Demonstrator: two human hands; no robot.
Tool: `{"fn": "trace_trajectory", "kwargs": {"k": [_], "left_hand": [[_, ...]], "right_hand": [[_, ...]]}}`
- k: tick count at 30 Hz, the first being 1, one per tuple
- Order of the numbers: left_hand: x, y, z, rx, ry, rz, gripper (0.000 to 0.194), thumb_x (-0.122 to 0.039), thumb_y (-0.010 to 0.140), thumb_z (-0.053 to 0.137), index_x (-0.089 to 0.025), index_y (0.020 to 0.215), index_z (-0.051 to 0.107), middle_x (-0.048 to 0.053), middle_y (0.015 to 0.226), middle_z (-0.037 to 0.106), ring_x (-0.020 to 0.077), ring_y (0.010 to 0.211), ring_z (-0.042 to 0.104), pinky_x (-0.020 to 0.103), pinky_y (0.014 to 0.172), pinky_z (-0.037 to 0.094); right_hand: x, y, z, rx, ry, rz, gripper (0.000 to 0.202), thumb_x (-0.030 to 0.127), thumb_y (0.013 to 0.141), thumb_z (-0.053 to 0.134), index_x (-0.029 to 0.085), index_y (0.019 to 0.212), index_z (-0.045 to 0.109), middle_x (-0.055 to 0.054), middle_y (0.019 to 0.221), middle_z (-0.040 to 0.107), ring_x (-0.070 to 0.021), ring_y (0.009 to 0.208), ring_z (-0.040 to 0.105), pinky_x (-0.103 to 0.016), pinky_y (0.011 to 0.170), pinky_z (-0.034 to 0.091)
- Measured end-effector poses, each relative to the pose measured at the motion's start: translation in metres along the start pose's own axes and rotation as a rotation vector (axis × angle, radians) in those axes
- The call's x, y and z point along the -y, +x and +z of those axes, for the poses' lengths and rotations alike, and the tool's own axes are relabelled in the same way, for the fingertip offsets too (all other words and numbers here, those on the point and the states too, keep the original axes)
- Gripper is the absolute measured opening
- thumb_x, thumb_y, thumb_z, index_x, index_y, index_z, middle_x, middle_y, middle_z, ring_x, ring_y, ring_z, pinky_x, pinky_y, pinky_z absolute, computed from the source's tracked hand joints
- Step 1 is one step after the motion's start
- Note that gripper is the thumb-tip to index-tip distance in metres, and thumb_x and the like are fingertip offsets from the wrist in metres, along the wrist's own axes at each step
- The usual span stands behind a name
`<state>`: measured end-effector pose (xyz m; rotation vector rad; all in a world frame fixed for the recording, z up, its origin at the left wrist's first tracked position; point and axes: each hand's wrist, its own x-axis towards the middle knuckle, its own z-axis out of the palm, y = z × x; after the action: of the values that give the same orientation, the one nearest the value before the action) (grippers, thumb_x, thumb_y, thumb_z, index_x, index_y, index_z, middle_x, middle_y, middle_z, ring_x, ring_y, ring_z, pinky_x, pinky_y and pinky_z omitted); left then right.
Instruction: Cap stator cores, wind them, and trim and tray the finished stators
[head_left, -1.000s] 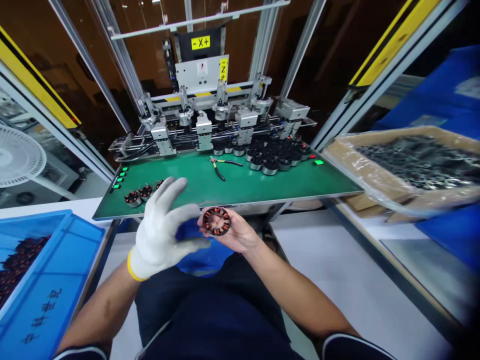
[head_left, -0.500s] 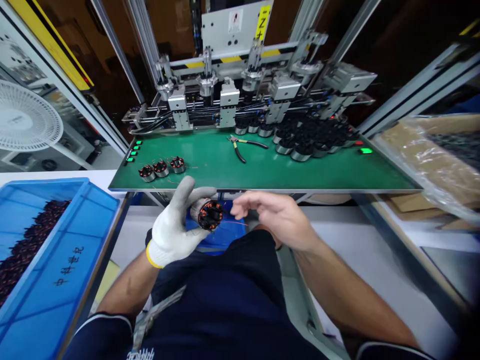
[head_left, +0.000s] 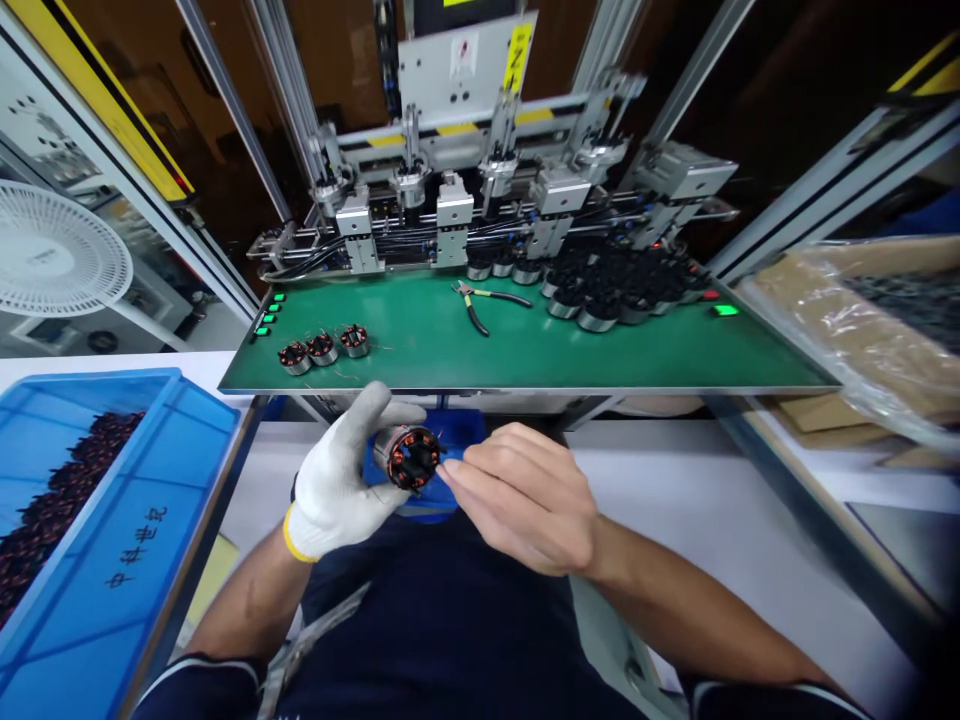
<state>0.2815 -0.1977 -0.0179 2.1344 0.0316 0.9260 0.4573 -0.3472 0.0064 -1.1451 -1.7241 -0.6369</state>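
Note:
My left hand (head_left: 341, 480), in a white glove with a yellow cuff, is wrapped round a metal ring part (head_left: 409, 457) with orange copper windings and a black inside. The part is tilted, its open face toward the right. Bare, my right hand (head_left: 521, 495) has its thumb and fingers pinched at the right edge of the part; whatever lies between the fingertips is too small to make out. Three similar wound parts (head_left: 322, 349) stand on the left of the green work surface (head_left: 420, 350). Pliers (head_left: 478, 302) with black and yellow handles lie open near its middle.
Many black-topped metal parts (head_left: 598, 310) crowd the right of the green surface. Clamps and cylinders (head_left: 452, 215) line its back. A blue bin (head_left: 161, 470) of wound parts stands at left, a plastic-lined carton (head_left: 806, 300) at right, a white fan (head_left: 52, 255) at far left.
My right hand has come left and down to the part's edge, its fingers now pinched. The left hand, still round the part, sits slightly lower in view.

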Motion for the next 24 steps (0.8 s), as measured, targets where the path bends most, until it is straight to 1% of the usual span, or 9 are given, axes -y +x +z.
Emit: {"fn": "trace_trajectory", "kwargs": {"k": [3,5,6,8,11,14,17,21,24], "left_hand": [[0.002,-0.003,-0.001,-0.012,0.026,-0.009,0.096,-0.018,0.085,0.077,-0.035,0.165,0.026,0.011,0.135,0.067,0.0247,0.117,0.069,0.041,0.100,0.061],[0.003,-0.005,-0.002,-0.010,0.047,-0.015,0.096,-0.017,0.085,0.077,-0.035,0.165,0.026,0.011,0.135,0.067,0.0250,0.118,0.069,0.041,0.099,0.061],[0.004,-0.007,-0.003,-0.005,0.059,-0.020,0.094,-0.018,0.086,0.076,-0.036,0.165,0.027,0.012,0.135,0.067,0.0252,0.118,0.069,0.041,0.099,0.061],[0.005,-0.009,-0.004,0.005,0.088,-0.032,0.091,-0.019,0.087,0.073,-0.036,0.164,0.028,0.012,0.135,0.068,0.0256,0.118,0.070,0.041,0.099,0.061],[0.007,-0.010,-0.005,0.010,0.118,-0.036,0.089,-0.019,0.088,0.071,-0.035,0.164,0.029,0.012,0.135,0.069,0.0250,0.116,0.070,0.041,0.099,0.061],[0.006,-0.009,-0.006,0.026,0.155,-0.005,0.090,-0.015,0.087,0.069,-0.035,0.165,0.028,0.011,0.135,0.069,0.0251,0.117,0.070,0.040,0.099,0.061],[0.004,-0.008,-0.008,0.048,0.212,0.007,0.092,-0.015,0.084,0.069,-0.034,0.165,0.029,0.011,0.135,0.069,0.0257,0.116,0.070,0.041,0.099,0.060],[0.003,-0.009,-0.009,0.055,0.254,-0.019,0.094,-0.014,0.082,0.071,-0.035,0.164,0.030,0.009,0.134,0.070,0.0259,0.115,0.070,0.041,0.101,0.059],[0.004,-0.012,-0.010,0.053,0.262,-0.041,0.094,-0.014,0.082,0.071,-0.036,0.163,0.030,0.008,0.134,0.071,0.0258,0.114,0.071,0.042,0.100,0.060]], "right_hand": [[0.005,0.000,0.008,-0.075,0.065,0.131,0.013,0.003,0.089,0.072,0.013,0.094,0.066,-0.004,0.076,0.068,-0.0130,0.068,0.062,-0.029,0.060,0.049],[0.008,-0.002,0.012,-0.070,0.113,0.210,0.013,0.002,0.089,0.071,0.014,0.091,0.065,-0.003,0.075,0.066,-0.0121,0.068,0.061,-0.027,0.061,0.049],[0.008,-0.003,0.013,-0.042,0.116,0.222,0.013,0.002,0.089,0.070,0.014,0.090,0.064,-0.003,0.075,0.066,-0.0119,0.068,0.060,-0.027,0.061,0.048],[0.008,-0.005,0.013,0.050,0.084,0.188,0.012,0.003,0.091,0.069,0.013,0.089,0.064,-0.004,0.076,0.066,-0.0126,0.069,0.059,-0.028,0.062,0.048],[0.004,-0.005,0.008,0.195,-0.002,0.052,0.008,0.005,0.095,0.061,0.011,0.092,0.067,-0.007,0.078,0.067,-0.0150,0.070,0.059,-0.031,0.061,0.046],[0.001,0.000,0.000,0.290,-0.089,-0.082,0.020,0.008,0.100,0.052,0.009,0.095,0.071,-0.009,0.080,0.068,-0.0171,0.071,0.058,-0.033,0.062,0.044],[-0.001,0.005,-0.003,0.358,-0.165,-0.145,0.029,0.011,0.102,0.048,0.011,0.085,0.071,-0.009,0.080,0.066,-0.0170,0.070,0.054,-0.034,0.062,0.042],[-0.004,0.007,-0.002,0.390,-0.168,-0.169,0.031,0.010,0.102,0.047,0.011,0.082,0.071,-0.009,0.078,0.064,-0.0172,0.070,0.051,-0.035,0.063,0.040],[-0.006,0.006,0.000,0.347,-0.158,-0.194,0.026,0.011,0.101,0.052,0.012,0.082,0.070,-0.007,0.076,0.063,-0.0164,0.070,0.050,-0.034,0.062,0.039]]}}
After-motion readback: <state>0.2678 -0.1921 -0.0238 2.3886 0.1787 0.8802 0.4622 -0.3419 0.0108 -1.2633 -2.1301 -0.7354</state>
